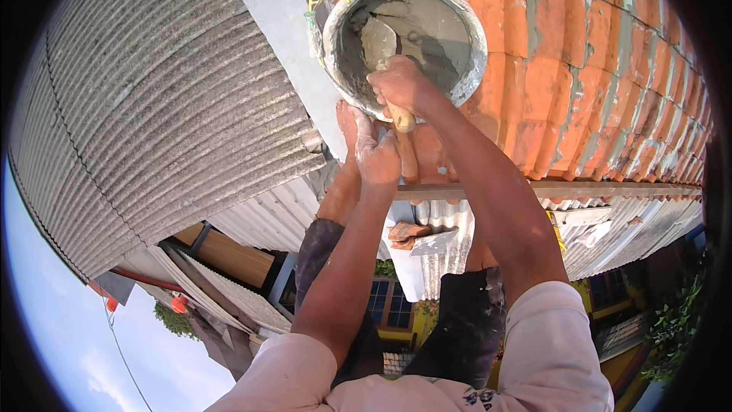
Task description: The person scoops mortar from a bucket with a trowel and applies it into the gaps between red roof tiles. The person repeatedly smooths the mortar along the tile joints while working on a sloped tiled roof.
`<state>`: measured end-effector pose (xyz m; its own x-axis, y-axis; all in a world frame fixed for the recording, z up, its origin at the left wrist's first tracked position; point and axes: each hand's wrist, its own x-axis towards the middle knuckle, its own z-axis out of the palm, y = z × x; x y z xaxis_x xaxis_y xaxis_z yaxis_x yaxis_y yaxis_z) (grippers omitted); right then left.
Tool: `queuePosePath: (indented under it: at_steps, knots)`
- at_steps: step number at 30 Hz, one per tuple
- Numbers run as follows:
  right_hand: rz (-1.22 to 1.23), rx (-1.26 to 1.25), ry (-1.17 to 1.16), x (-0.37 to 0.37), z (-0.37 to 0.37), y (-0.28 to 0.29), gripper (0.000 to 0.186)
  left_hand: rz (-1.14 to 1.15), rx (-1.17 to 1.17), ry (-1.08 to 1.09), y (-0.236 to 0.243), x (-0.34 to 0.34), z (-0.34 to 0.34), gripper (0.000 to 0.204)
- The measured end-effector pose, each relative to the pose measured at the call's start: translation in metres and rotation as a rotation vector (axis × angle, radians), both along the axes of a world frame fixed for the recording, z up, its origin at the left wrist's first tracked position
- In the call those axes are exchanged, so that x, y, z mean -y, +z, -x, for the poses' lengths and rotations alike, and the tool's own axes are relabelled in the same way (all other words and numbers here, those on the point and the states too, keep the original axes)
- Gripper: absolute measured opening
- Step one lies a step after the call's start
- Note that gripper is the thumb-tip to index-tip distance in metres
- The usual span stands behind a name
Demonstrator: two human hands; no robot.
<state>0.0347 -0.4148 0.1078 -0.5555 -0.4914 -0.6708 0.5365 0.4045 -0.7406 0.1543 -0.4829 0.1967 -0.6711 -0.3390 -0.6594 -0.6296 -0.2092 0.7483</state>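
Bucket (331,40) sits by orange roof tiles (549,84), grey mortar (438,30) inside. Right hand (402,82) wraps trowel (379,42) handle, blade in bucket. Left hand (379,159) near rim, fingers partly extended, grip unclear.

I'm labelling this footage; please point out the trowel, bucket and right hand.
Trowel (401,118), head view: on its handle.
Bucket (332,37), head view: left side of its rim.
Right hand (404,82), head view: middle of the hand.

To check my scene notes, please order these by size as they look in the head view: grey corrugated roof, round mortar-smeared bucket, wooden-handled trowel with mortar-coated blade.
1. Grey corrugated roof
2. Round mortar-smeared bucket
3. Wooden-handled trowel, partly covered by the right hand
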Motion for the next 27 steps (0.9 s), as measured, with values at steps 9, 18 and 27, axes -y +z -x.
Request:
queuePosePath:
  at_steps: [9,18,27]
  knots:
    - [0.479,0.506,-0.488,-0.029,-0.029,0.039,0.017,0.112,-0.022,-0.074,-0.025,0.005,-0.02,0.088]
    - [0.45,0.263,-0.604,-0.097,-0.083,0.082,0.021,-0.038,0.164,0.198,-0.024,-0.005,-0.032,0.09]
    - [-0.66,-0.136,-0.85,-0.202,-0.175,0.015,0.029,-0.011,0.456,-0.07,-0.029,-0.038,-0.049,0.091]
